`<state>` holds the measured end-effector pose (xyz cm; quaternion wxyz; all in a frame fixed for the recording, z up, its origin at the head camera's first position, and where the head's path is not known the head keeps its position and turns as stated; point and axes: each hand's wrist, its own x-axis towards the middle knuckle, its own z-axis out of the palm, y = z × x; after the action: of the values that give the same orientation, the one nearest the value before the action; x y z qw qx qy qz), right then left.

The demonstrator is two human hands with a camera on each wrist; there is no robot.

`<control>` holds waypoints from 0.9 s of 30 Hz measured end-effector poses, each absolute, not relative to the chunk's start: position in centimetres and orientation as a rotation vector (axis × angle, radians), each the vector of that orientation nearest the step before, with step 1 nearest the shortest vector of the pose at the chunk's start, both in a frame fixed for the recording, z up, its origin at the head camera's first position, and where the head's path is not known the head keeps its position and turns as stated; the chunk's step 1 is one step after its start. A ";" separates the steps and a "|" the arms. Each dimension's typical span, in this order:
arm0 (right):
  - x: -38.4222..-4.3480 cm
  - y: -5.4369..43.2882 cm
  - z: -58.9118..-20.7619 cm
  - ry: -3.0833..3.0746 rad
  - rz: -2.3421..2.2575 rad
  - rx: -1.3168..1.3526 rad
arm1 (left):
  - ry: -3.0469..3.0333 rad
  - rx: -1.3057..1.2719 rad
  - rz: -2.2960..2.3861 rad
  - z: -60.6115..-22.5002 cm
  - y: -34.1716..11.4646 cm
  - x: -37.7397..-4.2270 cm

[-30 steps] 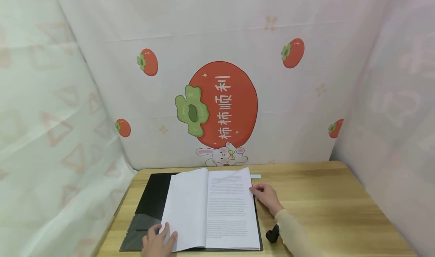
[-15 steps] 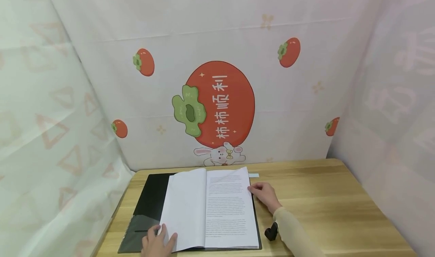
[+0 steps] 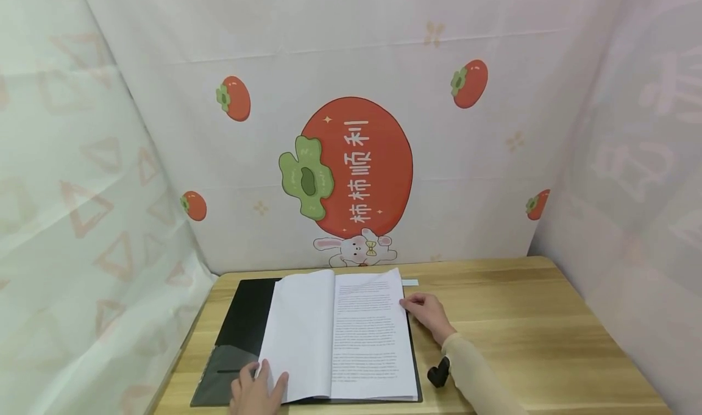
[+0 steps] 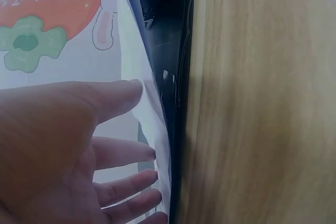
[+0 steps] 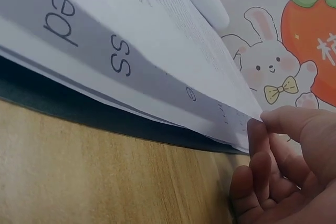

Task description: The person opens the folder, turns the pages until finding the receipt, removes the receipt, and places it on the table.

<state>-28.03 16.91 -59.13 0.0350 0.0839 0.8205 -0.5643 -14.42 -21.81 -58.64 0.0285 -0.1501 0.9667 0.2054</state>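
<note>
A dark clip folder (image 3: 255, 308) lies spread on the wooden table, bearing a stack of white paper. Blank backs of turned sheets (image 3: 298, 336) form the left side; a printed page (image 3: 364, 342) faces up on the right. My right hand (image 3: 430, 314) pinches that page's right edge between thumb and forefinger. In the right wrist view, the edge of the printed sheet (image 5: 173, 40) is lifted slightly, and larger letters show on a sheet beneath. With its fingers spread, my left hand (image 3: 255, 393) rests on the lower left of the turned sheets.
A pale blue tab (image 3: 410, 283) sticks out past the folder's upper right. The wooden table (image 3: 526, 336) extends to the right. A white cloth (image 3: 351, 55) printed with persimmons hangs behind, with cloth on both sides too. A black wrist device (image 3: 439, 373) sits by the right sleeve.
The head view has shifted slightly. Both hands stay in about the same places on the pages.
</note>
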 end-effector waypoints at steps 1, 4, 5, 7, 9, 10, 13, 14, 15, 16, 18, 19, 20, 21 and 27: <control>-28.0 16.9 -59.0 2.520 -1.736 0.250 | 2.987 -0.468 0.637 -58.6 -21.7 -14.4; -28.0 16.7 -58.6 2.517 -1.737 0.226 | 2.994 -0.487 0.666 -58.2 -21.4 -14.3; -28.1 16.6 -58.5 2.519 -1.741 0.214 | 3.004 -0.491 0.673 -58.1 -21.2 -14.3; -28.2 16.3 -58.3 2.516 -1.762 0.194 | 3.030 -0.488 0.682 -57.8 -21.0 -14.3; -28.3 16.0 -58.1 2.508 -1.789 0.177 | 3.065 -0.479 0.701 -57.5 -20.7 -14.4; -28.3 15.9 -58.0 2.511 -1.799 0.169 | 3.087 -0.471 0.712 -57.3 -20.6 -14.4; -28.4 15.4 -57.7 2.512 -1.828 0.160 | 3.151 -0.434 0.746 -56.6 -20.2 -14.4; -28.4 15.2 -57.5 2.513 -1.836 0.158 | 3.173 -0.421 0.757 -56.3 -20.0 -14.3; -28.4 15.0 -57.4 2.511 -1.845 0.154 | 3.196 -0.404 0.763 -56.1 -19.9 -14.3; -28.4 14.8 -57.2 2.515 -1.851 0.148 | 3.221 -0.385 0.763 -55.8 -19.7 -14.2; -28.3 14.4 -56.8 2.517 -1.871 0.130 | 3.284 -0.332 0.765 -55.4 -19.3 -14.0; -28.2 14.2 -56.6 2.520 -1.874 0.125 | 3.324 -0.290 0.771 -55.2 -19.1 -14.0; -28.1 13.9 -56.4 2.526 -1.879 0.114 | 3.367 -0.240 0.774 -55.1 -18.8 -13.9; -28.0 13.7 -56.2 2.538 -1.888 0.091 | 3.416 -0.165 0.778 -54.9 -18.5 -13.9; -28.1 11.9 -54.8 2.539 -1.990 -0.031 | 3.560 0.386 0.853 -53.6 -16.3 -14.2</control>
<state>-28.13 11.90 -54.75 -0.0421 -0.0097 0.7864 -0.6162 -14.20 -16.28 -53.61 -0.2664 0.1010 0.9322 0.2233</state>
